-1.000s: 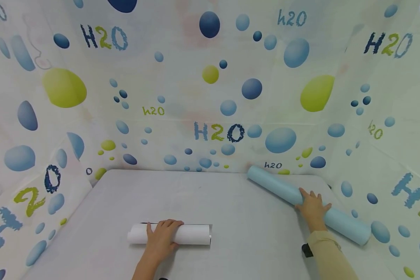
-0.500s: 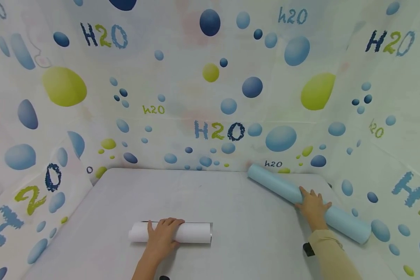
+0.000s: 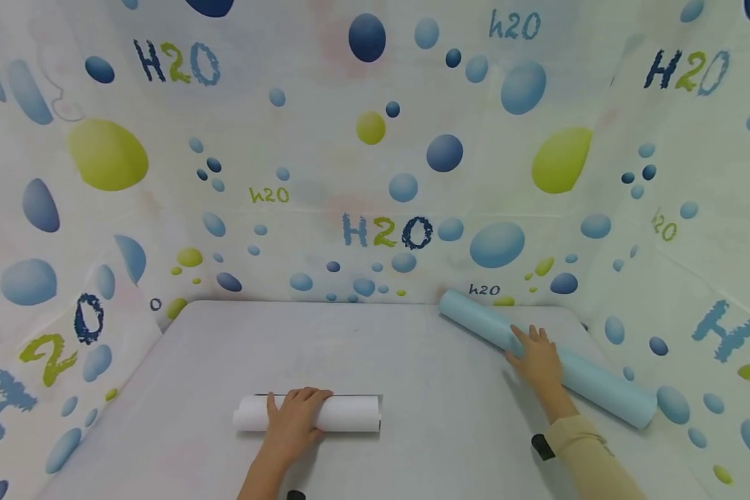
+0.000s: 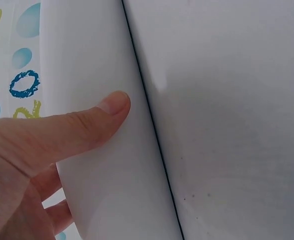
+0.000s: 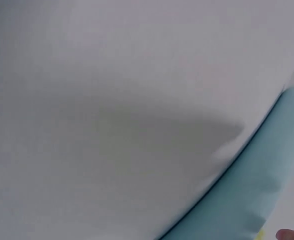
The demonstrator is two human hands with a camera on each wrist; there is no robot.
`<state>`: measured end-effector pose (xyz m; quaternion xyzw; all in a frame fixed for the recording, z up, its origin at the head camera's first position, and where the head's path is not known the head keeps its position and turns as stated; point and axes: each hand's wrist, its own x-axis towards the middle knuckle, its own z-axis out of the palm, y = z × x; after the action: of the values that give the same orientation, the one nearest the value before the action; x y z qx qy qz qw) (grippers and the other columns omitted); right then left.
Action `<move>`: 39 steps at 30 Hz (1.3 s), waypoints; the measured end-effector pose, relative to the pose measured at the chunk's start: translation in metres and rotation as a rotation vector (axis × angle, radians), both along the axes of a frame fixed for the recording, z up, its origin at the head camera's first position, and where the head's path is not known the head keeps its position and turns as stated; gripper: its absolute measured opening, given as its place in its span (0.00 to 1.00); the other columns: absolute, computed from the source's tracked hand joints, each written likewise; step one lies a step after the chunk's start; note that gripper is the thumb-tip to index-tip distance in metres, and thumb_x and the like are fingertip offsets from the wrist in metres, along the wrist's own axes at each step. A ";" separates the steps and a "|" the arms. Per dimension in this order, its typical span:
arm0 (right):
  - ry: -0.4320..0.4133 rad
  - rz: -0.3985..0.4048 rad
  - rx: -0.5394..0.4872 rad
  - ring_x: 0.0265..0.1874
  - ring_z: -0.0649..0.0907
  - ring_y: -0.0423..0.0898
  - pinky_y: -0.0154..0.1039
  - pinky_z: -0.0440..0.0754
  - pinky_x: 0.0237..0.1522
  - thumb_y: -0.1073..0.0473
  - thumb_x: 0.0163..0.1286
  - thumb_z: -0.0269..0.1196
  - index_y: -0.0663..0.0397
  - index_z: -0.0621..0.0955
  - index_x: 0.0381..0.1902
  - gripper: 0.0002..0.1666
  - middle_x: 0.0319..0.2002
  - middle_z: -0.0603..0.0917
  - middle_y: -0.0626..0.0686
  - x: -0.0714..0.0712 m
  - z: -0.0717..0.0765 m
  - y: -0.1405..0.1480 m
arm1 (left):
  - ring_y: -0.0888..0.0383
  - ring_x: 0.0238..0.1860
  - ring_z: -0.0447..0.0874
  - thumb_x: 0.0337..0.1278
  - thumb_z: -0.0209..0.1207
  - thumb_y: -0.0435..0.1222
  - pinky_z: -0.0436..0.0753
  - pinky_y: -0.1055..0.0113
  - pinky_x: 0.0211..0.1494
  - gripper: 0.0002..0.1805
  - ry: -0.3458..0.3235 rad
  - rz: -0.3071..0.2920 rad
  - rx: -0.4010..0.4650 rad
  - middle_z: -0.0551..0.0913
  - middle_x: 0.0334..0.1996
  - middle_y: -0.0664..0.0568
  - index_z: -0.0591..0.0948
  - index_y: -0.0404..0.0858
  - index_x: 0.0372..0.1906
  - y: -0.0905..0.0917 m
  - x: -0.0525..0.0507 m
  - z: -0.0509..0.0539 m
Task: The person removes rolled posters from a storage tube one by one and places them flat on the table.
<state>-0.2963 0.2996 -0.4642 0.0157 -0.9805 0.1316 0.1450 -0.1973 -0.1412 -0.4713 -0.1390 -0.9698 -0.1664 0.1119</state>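
A rolled sheet of white paper (image 3: pixel 350 414) lies crosswise near the front of the table. My left hand (image 3: pixel 292 427) grips its middle; in the left wrist view the thumb (image 4: pixel 77 132) presses along the white roll and the fingers bend round its far side. A longer light-blue roll (image 3: pixel 606 385) lies slantwise at the back right, one end at the far edge. Over it, my right hand (image 3: pixel 539 361) has its fingers spread and holds nothing. In the right wrist view, fingertips at the right edge show apart from the blue roll (image 5: pixel 247 185).
Both rolls lie on a white table (image 3: pixel 362 347). A patterned curtain (image 3: pixel 325 153) with H2O lettering and coloured drops stands behind and at both sides. Small black pieces (image 3: pixel 542 447) show by the right sleeve and below the left wrist.
My right hand has come off the blue roll and shifted left and slightly back. The left hand keeps its grip on the white roll. The head view has tilted slightly.
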 end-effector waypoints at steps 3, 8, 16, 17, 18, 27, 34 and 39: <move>-0.007 0.004 0.003 0.60 0.59 0.71 0.66 0.57 0.58 0.51 0.57 0.65 0.60 0.69 0.61 0.36 0.59 0.63 0.75 0.001 0.002 -0.012 | 0.44 0.50 0.73 0.24 0.74 0.32 0.52 0.25 0.51 0.33 0.001 0.005 0.006 0.79 0.45 0.51 0.78 0.45 0.48 0.001 0.000 0.000; -0.034 -0.006 -0.026 0.58 0.62 0.73 0.69 0.61 0.52 0.47 0.56 0.65 0.56 0.70 0.62 0.38 0.60 0.64 0.72 0.008 0.008 -0.033 | 0.43 0.50 0.73 0.23 0.75 0.32 0.53 0.25 0.51 0.33 0.009 0.010 0.003 0.79 0.45 0.51 0.78 0.45 0.48 0.004 0.000 -0.001; 0.034 0.055 -0.002 0.57 0.67 0.69 0.67 0.64 0.51 0.44 0.53 0.67 0.55 0.73 0.59 0.38 0.58 0.69 0.69 0.014 0.004 -0.056 | 0.43 0.50 0.73 0.23 0.75 0.32 0.53 0.26 0.51 0.33 0.020 0.013 0.003 0.79 0.44 0.51 0.78 0.45 0.47 0.007 0.000 -0.002; 0.047 0.065 0.005 0.57 0.68 0.69 0.67 0.65 0.51 0.44 0.53 0.67 0.56 0.73 0.59 0.38 0.58 0.69 0.69 0.015 0.004 -0.058 | 0.43 0.49 0.73 0.23 0.75 0.32 0.53 0.26 0.51 0.33 0.023 0.014 0.005 0.79 0.44 0.51 0.78 0.45 0.47 0.008 0.001 -0.002; 0.054 0.079 0.003 0.57 0.68 0.68 0.66 0.64 0.52 0.44 0.52 0.67 0.56 0.73 0.59 0.38 0.57 0.70 0.69 0.015 0.003 -0.060 | 0.44 0.49 0.73 0.22 0.75 0.32 0.54 0.26 0.51 0.33 0.025 0.016 0.006 0.79 0.44 0.51 0.78 0.45 0.47 0.008 0.001 -0.002; 0.050 0.146 -0.032 0.53 0.72 0.67 0.61 0.71 0.49 0.45 0.50 0.69 0.56 0.73 0.59 0.40 0.55 0.72 0.68 0.024 0.004 -0.080 | 0.44 0.49 0.73 0.22 0.75 0.31 0.54 0.26 0.51 0.33 0.034 0.016 0.014 0.79 0.43 0.51 0.79 0.45 0.46 0.014 0.002 0.000; -0.012 0.208 -0.068 0.59 0.68 0.64 0.62 0.65 0.55 0.45 0.52 0.68 0.55 0.73 0.60 0.39 0.58 0.71 0.67 0.031 0.004 -0.094 | 0.44 0.49 0.74 0.22 0.75 0.31 0.54 0.25 0.50 0.33 0.031 0.004 0.014 0.79 0.44 0.51 0.79 0.44 0.47 0.019 0.001 0.000; -0.028 0.252 -0.073 0.59 0.68 0.62 0.63 0.62 0.56 0.45 0.51 0.68 0.54 0.73 0.60 0.39 0.58 0.71 0.66 0.037 0.004 -0.106 | 0.45 0.49 0.74 0.23 0.74 0.30 0.54 0.26 0.50 0.33 0.025 -0.006 0.017 0.80 0.43 0.51 0.79 0.45 0.47 0.023 -0.001 -0.001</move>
<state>-0.2594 0.1934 -0.4604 0.1315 -0.9672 0.1846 0.1143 -0.1982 -0.1181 -0.4728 -0.1432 -0.9664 -0.1731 0.1248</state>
